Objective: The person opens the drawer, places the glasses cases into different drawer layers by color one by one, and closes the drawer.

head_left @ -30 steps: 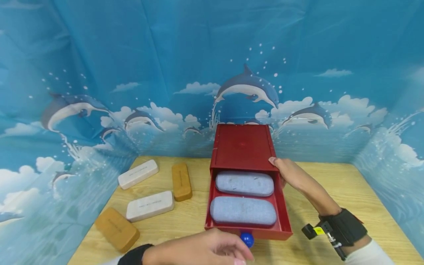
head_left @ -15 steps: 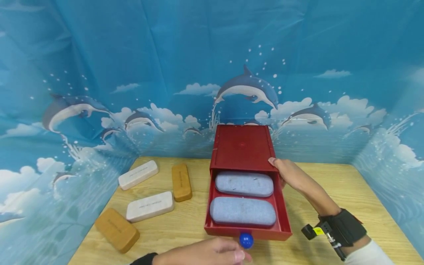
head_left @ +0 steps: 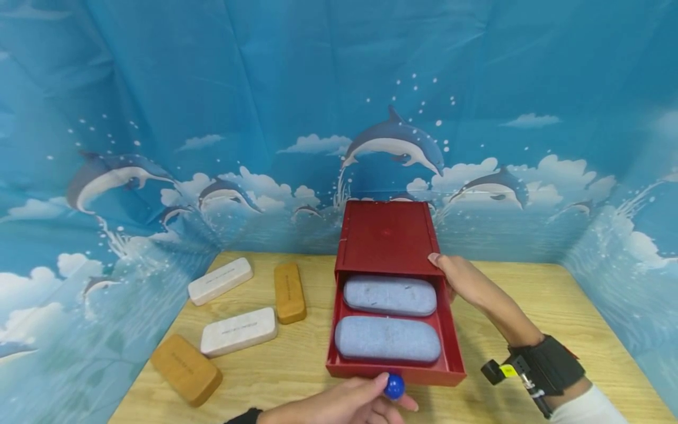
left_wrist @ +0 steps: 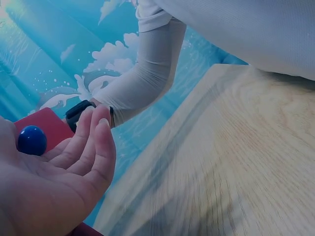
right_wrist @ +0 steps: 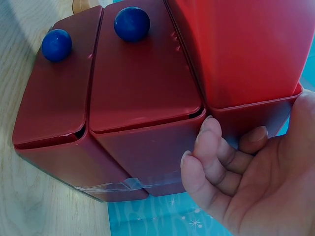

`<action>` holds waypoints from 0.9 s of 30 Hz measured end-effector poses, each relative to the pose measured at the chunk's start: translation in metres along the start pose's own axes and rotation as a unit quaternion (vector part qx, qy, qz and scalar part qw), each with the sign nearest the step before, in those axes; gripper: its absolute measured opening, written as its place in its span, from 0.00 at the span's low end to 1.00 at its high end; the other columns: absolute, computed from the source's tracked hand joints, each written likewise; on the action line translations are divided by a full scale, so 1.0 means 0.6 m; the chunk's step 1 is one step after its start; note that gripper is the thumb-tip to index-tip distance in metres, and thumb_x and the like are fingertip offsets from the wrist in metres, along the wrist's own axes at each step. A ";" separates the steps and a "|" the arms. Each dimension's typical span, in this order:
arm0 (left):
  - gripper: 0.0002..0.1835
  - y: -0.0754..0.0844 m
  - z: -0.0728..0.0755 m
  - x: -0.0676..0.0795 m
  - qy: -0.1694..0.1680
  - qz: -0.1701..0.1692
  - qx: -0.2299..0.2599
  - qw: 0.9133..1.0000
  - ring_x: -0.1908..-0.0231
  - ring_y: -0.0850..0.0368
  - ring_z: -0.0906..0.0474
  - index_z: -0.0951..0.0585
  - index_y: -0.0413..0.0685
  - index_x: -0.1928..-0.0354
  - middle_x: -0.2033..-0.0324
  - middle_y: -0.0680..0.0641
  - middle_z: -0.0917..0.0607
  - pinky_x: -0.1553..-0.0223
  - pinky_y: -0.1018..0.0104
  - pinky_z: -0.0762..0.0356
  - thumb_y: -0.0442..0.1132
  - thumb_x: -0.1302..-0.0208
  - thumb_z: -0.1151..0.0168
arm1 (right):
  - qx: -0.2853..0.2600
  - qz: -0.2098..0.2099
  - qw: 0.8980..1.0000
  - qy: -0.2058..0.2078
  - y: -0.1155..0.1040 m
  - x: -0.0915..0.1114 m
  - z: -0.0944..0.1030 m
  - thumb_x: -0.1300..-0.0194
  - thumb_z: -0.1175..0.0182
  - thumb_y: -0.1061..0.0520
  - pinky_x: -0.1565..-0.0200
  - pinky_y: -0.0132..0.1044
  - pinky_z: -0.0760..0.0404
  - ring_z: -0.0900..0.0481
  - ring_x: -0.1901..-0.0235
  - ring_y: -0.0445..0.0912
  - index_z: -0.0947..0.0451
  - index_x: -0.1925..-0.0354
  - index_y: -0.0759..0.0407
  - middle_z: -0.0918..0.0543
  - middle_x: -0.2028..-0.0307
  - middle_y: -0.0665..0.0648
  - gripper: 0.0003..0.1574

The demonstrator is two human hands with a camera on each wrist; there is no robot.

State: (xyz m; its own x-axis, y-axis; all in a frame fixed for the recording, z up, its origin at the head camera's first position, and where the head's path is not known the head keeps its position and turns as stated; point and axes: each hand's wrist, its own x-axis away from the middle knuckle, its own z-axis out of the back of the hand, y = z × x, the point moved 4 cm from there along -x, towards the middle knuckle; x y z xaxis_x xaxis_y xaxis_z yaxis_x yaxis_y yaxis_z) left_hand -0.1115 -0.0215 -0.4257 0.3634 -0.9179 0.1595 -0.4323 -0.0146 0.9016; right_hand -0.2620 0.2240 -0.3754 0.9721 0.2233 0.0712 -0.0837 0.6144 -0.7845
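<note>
A red drawer unit [head_left: 389, 238] stands at the back of the table, its top drawer [head_left: 450, 344] pulled out. Two blue-grey glasses cases lie in that drawer, one case [head_left: 390, 295] behind the other case [head_left: 388, 338]. My left hand [head_left: 344, 403] is at the drawer's blue knob [head_left: 394, 387]; the thumb tip is right at the knob and an index finger passes beneath it. In the left wrist view its other fingers [left_wrist: 101, 147] are loosely extended, palm up. My right hand [right_wrist: 256, 172] holds the unit's right front edge, thumb on top and curled fingers against the side.
Left of the unit lie two white cases, one case [head_left: 220, 281] behind another case [head_left: 239, 331], and two tan cases, one case [head_left: 289, 292] nearer the unit and one case [head_left: 186, 370] at front left. Two lower drawers with blue knobs [right_wrist: 132, 23] are pushed in.
My left hand has moved right and turned, bringing its thumb up to the blue knob. My right hand, the drawer and the cases have kept their places.
</note>
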 end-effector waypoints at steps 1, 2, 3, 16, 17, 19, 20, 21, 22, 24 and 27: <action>0.34 0.000 -0.001 0.000 -0.002 -0.004 0.005 1.000 0.62 0.66 0.22 0.31 0.35 0.38 0.63 0.58 0.18 0.60 0.74 0.25 0.57 0.23 0.72 | -0.001 0.000 1.000 0.000 0.000 0.000 0.000 0.25 0.69 0.35 0.67 0.44 0.22 0.22 0.83 0.54 0.21 0.60 0.65 0.22 0.85 0.58 0.42; 0.34 0.000 -0.002 0.000 -0.004 -0.004 0.012 1.000 0.63 0.66 0.22 0.31 0.34 0.38 0.64 0.59 0.18 0.60 0.74 0.25 0.57 0.23 0.71 | 0.000 0.000 1.000 0.000 0.000 0.000 0.000 0.25 0.69 0.35 0.67 0.44 0.22 0.21 0.83 0.54 0.21 0.60 0.65 0.22 0.85 0.58 0.42; 0.34 -0.001 -0.002 0.000 -0.004 -0.003 0.017 1.000 0.63 0.66 0.22 0.31 0.34 0.39 0.64 0.58 0.18 0.60 0.75 0.25 0.56 0.23 0.71 | -0.001 0.000 1.000 0.000 0.000 0.000 0.000 0.25 0.69 0.35 0.66 0.44 0.22 0.21 0.83 0.54 0.21 0.60 0.65 0.21 0.85 0.58 0.42; 0.38 0.013 0.000 -0.002 0.034 -0.005 -0.005 0.999 0.59 0.64 0.22 0.36 0.17 0.46 0.64 0.55 0.18 0.53 0.70 0.25 0.57 0.24 0.63 | 0.007 -0.005 1.000 0.004 0.003 -0.001 0.002 0.26 0.69 0.34 0.61 0.46 0.23 0.21 0.83 0.53 0.20 0.60 0.64 0.21 0.85 0.58 0.42; 0.38 0.014 -0.001 -0.003 0.033 -0.010 -0.007 0.999 0.60 0.64 0.22 0.37 0.16 0.47 0.65 0.55 0.19 0.54 0.70 0.25 0.57 0.24 0.64 | 0.006 -0.006 1.000 0.004 0.003 -0.001 0.002 0.26 0.69 0.34 0.60 0.46 0.23 0.21 0.83 0.53 0.20 0.60 0.64 0.21 0.85 0.58 0.42; 0.39 0.017 -0.003 -0.004 0.030 -0.022 -0.008 0.999 0.61 0.65 0.22 0.38 0.14 0.48 0.65 0.54 0.19 0.55 0.70 0.25 0.56 0.23 0.66 | 0.006 -0.007 1.000 0.005 0.003 -0.001 0.002 0.26 0.69 0.34 0.60 0.46 0.23 0.21 0.83 0.53 0.20 0.60 0.64 0.21 0.85 0.58 0.42; 0.39 0.018 -0.003 -0.005 0.028 -0.028 -0.007 0.999 0.61 0.65 0.22 0.39 0.13 0.49 0.66 0.54 0.19 0.55 0.71 0.25 0.55 0.23 0.66 | 0.006 -0.008 1.000 0.005 0.003 -0.001 0.002 0.26 0.69 0.34 0.61 0.46 0.23 0.21 0.83 0.53 0.20 0.60 0.64 0.21 0.85 0.58 0.42; 0.39 0.019 -0.004 -0.006 0.027 -0.031 -0.004 0.999 0.61 0.65 0.22 0.39 0.13 0.49 0.66 0.54 0.19 0.56 0.71 0.25 0.55 0.23 0.67 | 0.005 -0.008 1.000 0.005 0.004 -0.001 0.002 0.26 0.69 0.34 0.61 0.46 0.23 0.21 0.83 0.53 0.21 0.60 0.64 0.21 0.85 0.58 0.42; 0.38 0.019 -0.005 -0.006 0.027 -0.035 -0.002 0.999 0.62 0.65 0.22 0.40 0.12 0.49 0.66 0.54 0.19 0.56 0.71 0.25 0.55 0.23 0.67 | 0.005 -0.008 1.000 0.005 0.004 -0.001 0.002 0.26 0.69 0.34 0.62 0.46 0.23 0.21 0.83 0.54 0.21 0.60 0.64 0.22 0.85 0.58 0.42; 0.38 0.021 -0.006 -0.006 0.028 -0.037 0.003 0.999 0.62 0.65 0.21 0.39 0.12 0.49 0.66 0.54 0.18 0.57 0.72 0.24 0.55 0.23 0.66 | 0.006 -0.008 1.000 0.006 0.004 -0.001 0.001 0.26 0.69 0.34 0.64 0.45 0.23 0.22 0.83 0.54 0.21 0.60 0.64 0.22 0.86 0.58 0.42; 0.35 0.024 -0.006 -0.005 0.032 -0.026 0.020 0.999 0.62 0.65 0.21 0.30 0.20 0.56 0.66 0.54 0.17 0.58 0.72 0.24 0.56 0.24 0.64 | 0.007 -0.007 1.000 0.005 0.003 -0.002 0.000 0.26 0.69 0.34 0.67 0.44 0.23 0.22 0.83 0.54 0.21 0.60 0.64 0.23 0.86 0.58 0.42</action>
State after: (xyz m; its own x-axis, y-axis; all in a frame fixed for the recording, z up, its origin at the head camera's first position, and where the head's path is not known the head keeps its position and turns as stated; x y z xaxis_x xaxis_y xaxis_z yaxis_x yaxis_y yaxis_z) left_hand -0.1158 -0.0175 -0.4119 0.4379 -0.8882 0.1388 -0.4429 -0.0787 0.8931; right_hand -0.2635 0.2250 -0.3770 0.9755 0.2065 0.0757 -0.0729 0.6282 -0.7746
